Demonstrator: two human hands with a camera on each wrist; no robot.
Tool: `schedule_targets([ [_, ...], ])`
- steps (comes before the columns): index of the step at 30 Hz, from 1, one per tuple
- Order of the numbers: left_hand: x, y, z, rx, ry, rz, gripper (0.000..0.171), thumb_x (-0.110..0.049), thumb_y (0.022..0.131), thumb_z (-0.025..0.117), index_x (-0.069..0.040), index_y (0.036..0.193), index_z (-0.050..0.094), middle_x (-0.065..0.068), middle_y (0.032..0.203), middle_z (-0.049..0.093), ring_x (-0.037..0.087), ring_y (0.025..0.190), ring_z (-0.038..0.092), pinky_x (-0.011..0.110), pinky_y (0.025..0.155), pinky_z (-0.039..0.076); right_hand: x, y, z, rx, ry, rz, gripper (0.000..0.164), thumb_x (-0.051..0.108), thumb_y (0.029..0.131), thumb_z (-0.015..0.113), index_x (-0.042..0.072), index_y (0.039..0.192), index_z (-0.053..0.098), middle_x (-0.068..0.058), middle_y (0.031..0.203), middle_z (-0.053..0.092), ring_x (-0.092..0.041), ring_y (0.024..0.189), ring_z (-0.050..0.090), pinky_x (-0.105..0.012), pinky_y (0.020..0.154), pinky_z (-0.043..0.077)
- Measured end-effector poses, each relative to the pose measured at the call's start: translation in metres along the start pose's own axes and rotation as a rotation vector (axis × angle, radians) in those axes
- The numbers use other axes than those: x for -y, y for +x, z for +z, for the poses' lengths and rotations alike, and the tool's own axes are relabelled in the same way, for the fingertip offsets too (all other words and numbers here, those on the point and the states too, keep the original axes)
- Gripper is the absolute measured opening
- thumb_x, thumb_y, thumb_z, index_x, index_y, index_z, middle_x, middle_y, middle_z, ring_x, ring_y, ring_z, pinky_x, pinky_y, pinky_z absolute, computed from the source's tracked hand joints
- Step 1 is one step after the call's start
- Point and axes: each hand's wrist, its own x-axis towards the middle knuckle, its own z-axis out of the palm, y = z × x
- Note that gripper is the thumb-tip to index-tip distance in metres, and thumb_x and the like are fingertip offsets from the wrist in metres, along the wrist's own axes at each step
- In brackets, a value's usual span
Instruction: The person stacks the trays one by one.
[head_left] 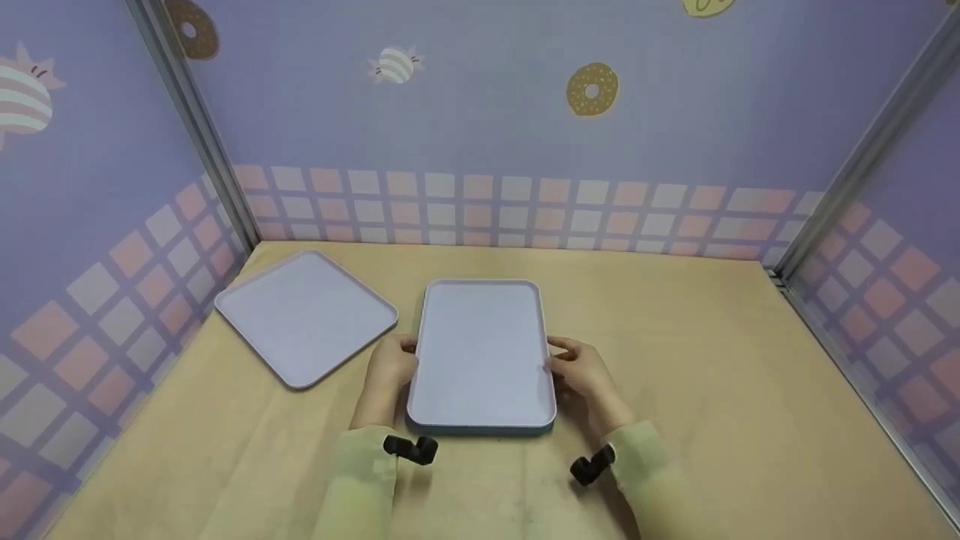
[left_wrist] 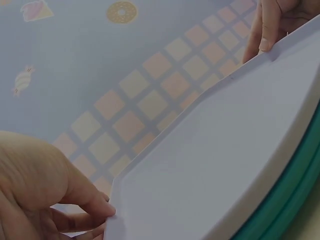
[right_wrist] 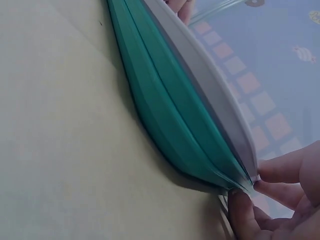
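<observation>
In the middle of the table a pale, shallow rectangular tray (head_left: 484, 352) lies on top of green trays (right_wrist: 170, 105), whose edges show beneath it in both wrist views. My left hand (head_left: 391, 361) holds the pale tray's left side, its thumb on the rim and fingers curled under. On the opposite side my right hand (head_left: 587, 367) grips the right edge; in the right wrist view its fingers are spread along the stacked edges. How many trays the right hand bears on is hard to tell. Another pale tray (head_left: 307, 319) lies turned at an angle to the left.
The beige tabletop (head_left: 712, 375) is bounded by lilac walls (head_left: 480, 97) with pink and white checks and printed sweets. Metal posts (head_left: 199, 127) stand at the corners. Black wrist mounts (head_left: 411, 448) sit at both cuffs.
</observation>
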Motion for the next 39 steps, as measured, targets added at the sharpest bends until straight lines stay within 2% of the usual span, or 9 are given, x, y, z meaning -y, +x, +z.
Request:
schedule_targets([
  [11,0.001,0.001,-0.002,0.017,-0.040,-0.014,0.055,0.016,0.077,0.047,0.009,0.127,0.068,0.026,0.118,0.071,0.037,0.114,0.062,0.048,0.106,0.049,-0.002,0.000,-0.003,-0.007,-0.028,0.052,0.048,0.010,0.097,0.065,0.013,0.145,0.060,-0.021,0.122,0.071,-0.015,0.075,0.065,-0.026,0.054,0.047],
  [14,0.006,0.001,-0.010,0.069,-0.067,-0.034,0.049,0.012,0.085,0.054,0.010,0.132,0.063,0.028,0.123,0.069,0.033,0.110,0.065,0.042,0.098,0.055,-0.002,0.000,-0.002,0.002,-0.006,0.045,0.048,0.009,0.097,0.066,0.011,0.145,0.060,-0.021,0.122,0.072,-0.014,0.074,0.065,-0.026,0.053,0.046],
  [18,0.015,0.002,-0.028,0.100,-0.182,-0.118,0.049,0.003,0.095,0.056,0.009,0.143,0.054,0.025,0.125,0.065,0.018,0.087,0.062,0.027,0.076,0.056,-0.002,0.001,-0.002,0.009,0.016,0.038,0.049,0.007,0.096,0.067,0.009,0.145,0.060,-0.021,0.120,0.072,-0.013,0.073,0.065,-0.026,0.053,0.046],
  [21,0.022,0.002,-0.043,0.039,-0.251,-0.153,0.047,-0.001,0.098,0.053,0.007,0.145,0.052,0.021,0.123,0.063,0.012,0.079,0.057,0.021,0.066,0.052,-0.003,0.002,-0.003,0.007,0.021,0.040,0.050,0.006,0.095,0.067,0.008,0.144,0.060,-0.020,0.119,0.073,-0.013,0.072,0.064,-0.026,0.053,0.046],
  [25,0.032,-0.001,-0.063,-0.111,-0.265,-0.160,0.044,-0.007,0.102,0.051,0.006,0.144,0.054,0.024,0.125,0.062,0.012,0.079,0.061,0.017,0.062,0.050,-0.004,0.003,-0.003,0.007,0.018,0.041,0.050,0.006,0.095,0.068,0.008,0.144,0.060,-0.020,0.118,0.073,-0.013,0.072,0.064,-0.026,0.054,0.047],
  [29,0.042,-0.005,-0.082,-0.278,-0.298,-0.193,0.047,-0.009,0.103,0.047,0.003,0.148,0.049,0.026,0.139,0.054,0.030,0.107,0.065,0.032,0.087,0.056,-0.005,0.003,-0.004,0.005,0.013,0.033,0.050,0.006,0.094,0.068,0.008,0.144,0.061,-0.021,0.118,0.073,-0.013,0.072,0.065,-0.026,0.054,0.047],
  [33,0.055,-0.009,-0.102,-0.398,-0.278,-0.288,0.056,-0.013,0.103,0.046,-0.005,0.158,0.036,0.025,0.157,0.039,0.045,0.141,0.044,0.053,0.114,0.041,-0.005,0.003,-0.004,0.008,0.014,-0.007,0.048,0.005,0.094,0.067,0.003,0.142,0.061,-0.025,0.120,0.072,-0.013,0.074,0.066,-0.024,0.059,0.051],
  [35,0.062,-0.010,-0.113,-0.414,-0.230,-0.348,0.062,-0.014,0.103,0.045,-0.008,0.162,0.026,0.026,0.163,0.028,0.050,0.145,0.036,0.057,0.118,0.035,-0.004,0.002,-0.004,0.009,0.017,-0.025,0.048,0.004,0.094,0.067,0.001,0.141,0.061,-0.027,0.120,0.072,-0.013,0.075,0.067,-0.024,0.061,0.052],
  [39,0.075,-0.005,-0.137,-0.342,-0.148,-0.430,0.071,-0.017,0.103,0.044,-0.007,0.165,0.010,0.033,0.166,0.012,0.056,0.147,0.026,0.061,0.121,0.028,-0.004,0.002,-0.003,0.006,0.016,-0.033,0.048,0.004,0.093,0.068,0.000,0.140,0.061,-0.027,0.119,0.073,-0.013,0.074,0.066,-0.024,0.059,0.052],
])
